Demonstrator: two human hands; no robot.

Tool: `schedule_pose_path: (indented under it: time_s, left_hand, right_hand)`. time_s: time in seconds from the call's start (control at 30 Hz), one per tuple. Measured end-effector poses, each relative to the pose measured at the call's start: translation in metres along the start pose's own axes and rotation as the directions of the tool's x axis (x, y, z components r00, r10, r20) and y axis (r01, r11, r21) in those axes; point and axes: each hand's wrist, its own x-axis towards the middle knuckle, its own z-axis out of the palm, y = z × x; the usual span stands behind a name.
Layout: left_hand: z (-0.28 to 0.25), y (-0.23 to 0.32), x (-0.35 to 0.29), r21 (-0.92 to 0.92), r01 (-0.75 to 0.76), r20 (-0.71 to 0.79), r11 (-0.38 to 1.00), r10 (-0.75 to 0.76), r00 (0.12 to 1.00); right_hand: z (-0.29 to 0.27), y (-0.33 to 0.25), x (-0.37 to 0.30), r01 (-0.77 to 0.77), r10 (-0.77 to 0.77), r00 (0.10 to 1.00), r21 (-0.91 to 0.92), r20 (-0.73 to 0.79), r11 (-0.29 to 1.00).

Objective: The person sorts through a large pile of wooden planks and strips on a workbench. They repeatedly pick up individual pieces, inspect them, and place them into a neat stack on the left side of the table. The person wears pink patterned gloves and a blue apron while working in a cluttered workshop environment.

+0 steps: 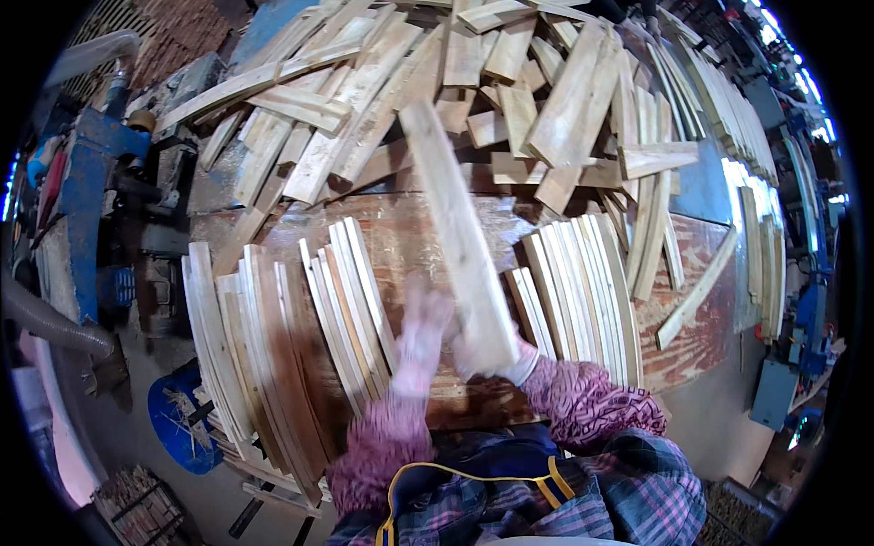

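Observation:
A pale wooden board (460, 232) stands out from my body, tilted up over the table and slightly blurred. My right hand (523, 357), in a light glove, grips its near end; the board hides part of the fingers. Just left of the board is my left hand (426, 314), also gloved and smeared by motion, so its fingers cannot be made out. It appears apart from the board. Rows of boards on edge flank my hands: one group (341, 305) to the left, another (583, 291) to the right.
A large jumbled pile of boards (555, 100) covers the table's far side. More boards (259, 328) stand in a row at the left edge. One loose strip (696, 289) lies at the right. A blue bin (182, 423) and a blue machine (100, 182) stand left of the wooden tabletop (428, 214).

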Motion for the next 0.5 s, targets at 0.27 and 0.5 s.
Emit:
schedule_pose_path:
  time_s: [0.27, 0.5]
  left_hand:
    - [-0.017, -0.014, -0.046, 0.817, 0.356, -0.318, 0.454, -0.161, 0.935]
    - [-0.03, -0.024, -0.046, 0.865, 0.041, -0.231, 0.501, 0.324, 0.917]
  right_hand:
    - [-0.185, -0.068, 0.07, -0.238, 0.065, 0.633, -0.114, -0.771, 0.964]
    - [-0.191, -0.022, 0.078, 0.384, 0.141, 0.85, 0.78, -0.508, 0.495]
